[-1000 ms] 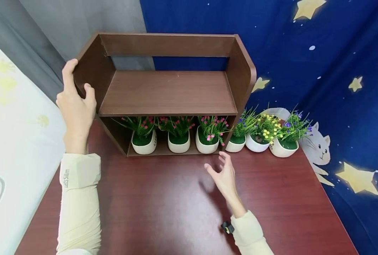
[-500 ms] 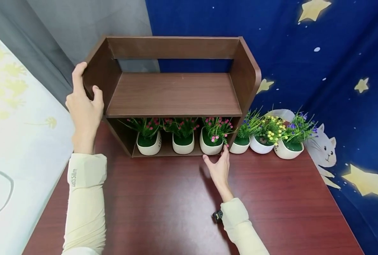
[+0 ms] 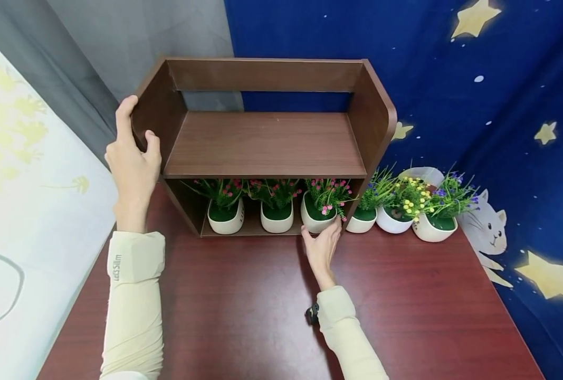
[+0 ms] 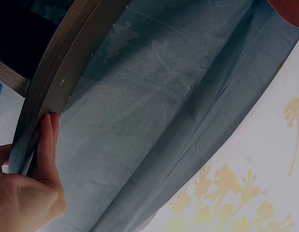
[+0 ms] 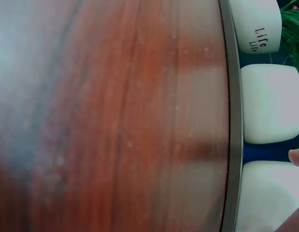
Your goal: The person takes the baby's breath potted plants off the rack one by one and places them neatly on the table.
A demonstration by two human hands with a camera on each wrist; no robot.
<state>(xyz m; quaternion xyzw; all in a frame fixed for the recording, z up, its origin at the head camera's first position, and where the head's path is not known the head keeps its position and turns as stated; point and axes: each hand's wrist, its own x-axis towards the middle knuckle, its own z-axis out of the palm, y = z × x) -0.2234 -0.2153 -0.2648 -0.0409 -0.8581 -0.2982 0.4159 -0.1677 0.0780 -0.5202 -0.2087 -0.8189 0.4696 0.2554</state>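
Dark brown two-tier wooden shelf unit (image 3: 264,142) stands at the back of the reddish-brown wooden table (image 3: 272,316), against the wall. Left hand (image 3: 134,163) grips the front edge of the unit's left side panel — fingers behind the board, thumb on the inner face; the left wrist view shows fingers (image 4: 45,145) lying flat along the panel's outer edge. Right hand (image 3: 321,248) is at the front lip of the lower tier, fingers loosely spread, thumb and fingertips touching the rightmost white ceramic pot of pink flowers (image 3: 316,216) — a closed grasp cannot be told. Right wrist view shows one fingertip (image 5: 297,157) between two pots.

Two more white pots with pink flowers (image 3: 250,211) stand in the lower tier to its left. Upper tier is bare. Just right of the unit, a row of three white pots with purple and yellow flowers (image 3: 402,208). Behind: grey curtain (image 3: 120,37) and dark blue star-printed cloth (image 3: 452,79).
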